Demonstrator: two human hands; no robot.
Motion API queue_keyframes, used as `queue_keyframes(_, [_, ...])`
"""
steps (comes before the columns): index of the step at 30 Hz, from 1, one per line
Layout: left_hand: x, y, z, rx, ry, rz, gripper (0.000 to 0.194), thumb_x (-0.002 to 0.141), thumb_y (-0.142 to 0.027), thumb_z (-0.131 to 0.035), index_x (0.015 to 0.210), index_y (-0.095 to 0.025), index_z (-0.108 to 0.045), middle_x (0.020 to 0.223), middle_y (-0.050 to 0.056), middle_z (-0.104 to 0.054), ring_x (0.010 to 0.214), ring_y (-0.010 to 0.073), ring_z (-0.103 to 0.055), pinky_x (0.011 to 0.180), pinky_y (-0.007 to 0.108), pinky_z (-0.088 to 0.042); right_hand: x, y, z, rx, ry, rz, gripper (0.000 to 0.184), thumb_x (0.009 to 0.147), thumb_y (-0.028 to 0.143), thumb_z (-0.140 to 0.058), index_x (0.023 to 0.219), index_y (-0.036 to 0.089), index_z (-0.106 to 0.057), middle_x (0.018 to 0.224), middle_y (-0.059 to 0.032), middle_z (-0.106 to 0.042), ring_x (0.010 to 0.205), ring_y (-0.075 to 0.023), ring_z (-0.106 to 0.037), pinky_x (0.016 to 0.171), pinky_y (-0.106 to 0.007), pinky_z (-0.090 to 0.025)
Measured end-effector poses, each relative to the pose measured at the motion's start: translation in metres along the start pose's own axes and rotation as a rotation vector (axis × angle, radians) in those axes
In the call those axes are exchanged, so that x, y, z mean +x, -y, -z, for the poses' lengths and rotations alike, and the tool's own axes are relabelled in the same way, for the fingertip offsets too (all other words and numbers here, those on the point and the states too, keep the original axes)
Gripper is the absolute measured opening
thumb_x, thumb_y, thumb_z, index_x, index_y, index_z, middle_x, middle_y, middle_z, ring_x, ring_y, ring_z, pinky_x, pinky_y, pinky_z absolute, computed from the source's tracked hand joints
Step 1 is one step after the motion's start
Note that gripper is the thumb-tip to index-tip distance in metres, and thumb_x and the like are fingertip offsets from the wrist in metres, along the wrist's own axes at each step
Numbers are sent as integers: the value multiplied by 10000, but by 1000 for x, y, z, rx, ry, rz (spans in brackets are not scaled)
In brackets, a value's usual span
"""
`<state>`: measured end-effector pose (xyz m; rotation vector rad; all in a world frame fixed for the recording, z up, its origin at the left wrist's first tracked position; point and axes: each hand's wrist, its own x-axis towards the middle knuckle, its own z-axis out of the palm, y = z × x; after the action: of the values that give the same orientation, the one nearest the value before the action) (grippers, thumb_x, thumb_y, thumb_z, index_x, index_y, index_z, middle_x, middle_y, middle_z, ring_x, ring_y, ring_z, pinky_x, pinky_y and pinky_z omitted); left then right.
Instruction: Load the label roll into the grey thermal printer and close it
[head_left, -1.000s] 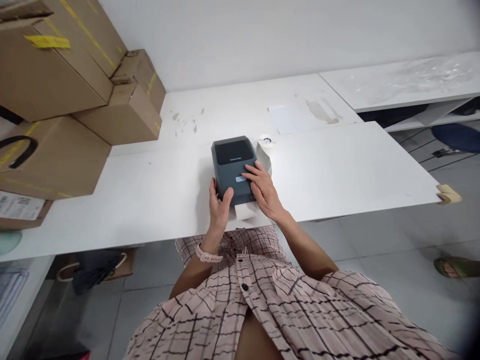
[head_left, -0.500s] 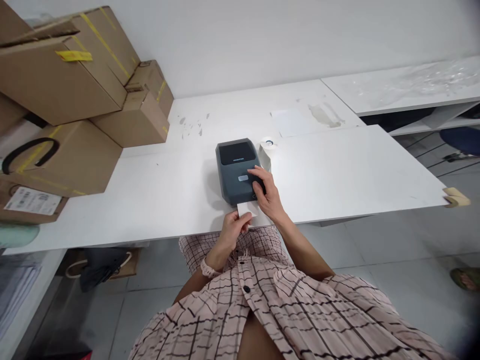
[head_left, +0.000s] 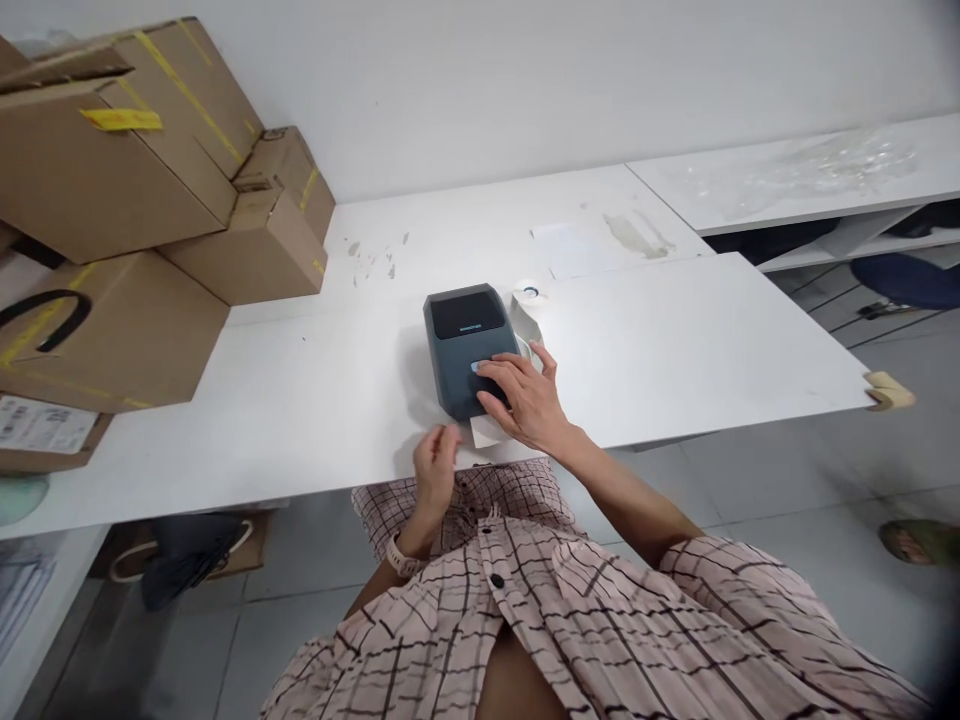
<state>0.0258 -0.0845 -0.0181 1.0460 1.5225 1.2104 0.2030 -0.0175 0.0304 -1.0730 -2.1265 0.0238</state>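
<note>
On the white table stands a dark blue-grey label printer point(head_left: 454, 355) with a black window on top. My right hand point(head_left: 525, 400) rests over its front right part, fingers spread, fingertips at the light button. A white paper label point(head_left: 486, 433) sticks out of the printer's front, partly under my right hand. Left of that label, at the table's front edge, is my left hand point(head_left: 435, 470); its fingers are curled together, slightly blurred at the tips, with nothing seen in them. Behind the printer stands a label roll point(head_left: 529, 294), its strip running along the printer's right side.
Cardboard boxes point(head_left: 150, 165) are stacked on the left of the white table point(head_left: 675, 350). A sheet of paper point(head_left: 574, 250) lies further back. Clear plastic point(head_left: 817, 170) covers part of the back right surface. A foam corner guard point(head_left: 889, 390) caps the table's right corner.
My left hand has let go of the paper label and moved left. My right hand has slid left across the printer, its fingers now over the button. The view has shifted slightly.
</note>
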Motion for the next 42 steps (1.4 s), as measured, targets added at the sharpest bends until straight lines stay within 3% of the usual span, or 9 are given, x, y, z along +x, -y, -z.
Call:
queue_keyframes(3, [9,-11,5,18,-211,-182,400,985,-549,-530,1143,-219,-689,1180,88,-728,1088,202,-680,890,304,-548,-11,2,-1,127,-42,-80,307,1040,402,-531,1318,276,-558,1348,-74,-706,1368,-287,-585,1254,-569,-231])
queue_keyframes(7, [18,-28,0,-6,-69,-267,596,1019,-581,-457,1538,-289,-477,1661,71,-438,1542,244,-401,1226,383,-403,-25,-2,1,317,-185,-364,542,1042,521,-468,1532,298,-416,1620,-125,-471,1520,-334,-419,1225,-613,-339])
queue_keyframes(12, [40,-54,-5,-81,-21,-388,621,1026,-604,-416,1549,-274,-479,1648,70,-465,1530,237,-431,1252,393,-390,-7,-17,19,636,-131,-475,630,1042,641,-380,1602,356,-324,1660,-78,-429,1525,-326,-423,1236,-591,-374])
queue_keyframes(18, [106,-80,-5,-32,-161,-521,489,997,-517,-540,1407,-255,-594,1500,89,-609,1444,250,-525,1238,442,-385,67,-51,23,509,-126,-313,746,1020,738,-257,1659,369,-151,1703,-83,-332,1560,-329,-358,1263,-577,-320])
queue_keyframes(23, [119,-56,-5,158,-95,-202,574,920,-348,-644,1469,-235,-519,1589,144,-510,1480,310,-473,1212,479,-397,131,-83,-5,327,-170,-234,769,1049,681,-219,1669,341,82,1701,-116,-312,1549,-340,-359,1208,-634,-335])
queue_keyframes(28, [100,-40,-4,195,11,-71,591,945,-468,-588,1483,-237,-504,1566,139,-534,1405,309,-545,1073,413,-509,145,-78,-6,23,-186,-198,625,1075,428,-331,1650,201,-233,1632,-164,-443,1456,-356,-441,1162,-567,-380])
queue_keyframes(32, [102,-50,-6,313,19,-66,626,906,-560,-622,1432,-227,-555,1471,145,-625,1292,315,-627,1013,406,-529,128,-62,-10,-178,248,-37,433,1011,140,-375,1328,121,-669,1346,-169,-708,1243,-317,-615,1110,-459,-416])
queue_keyframes(36, [115,-58,-6,504,-7,-72,533,893,-402,-642,1388,-210,-602,1335,132,-721,1184,323,-687,1015,439,-518,122,-52,-29,-307,772,123,347,912,40,-497,1122,62,-772,1149,-216,-775,1218,-320,-650,1220,-440,-273])
queue_keyframes(42, [118,-52,-3,451,29,-132,462,919,-245,-545,1370,-202,-636,1267,107,-766,1154,291,-715,1040,435,-510,142,-59,-34,-171,993,108,289,906,109,-584,1125,186,-756,1099,-100,-805,1028,-266,-738,963,-362,-497])
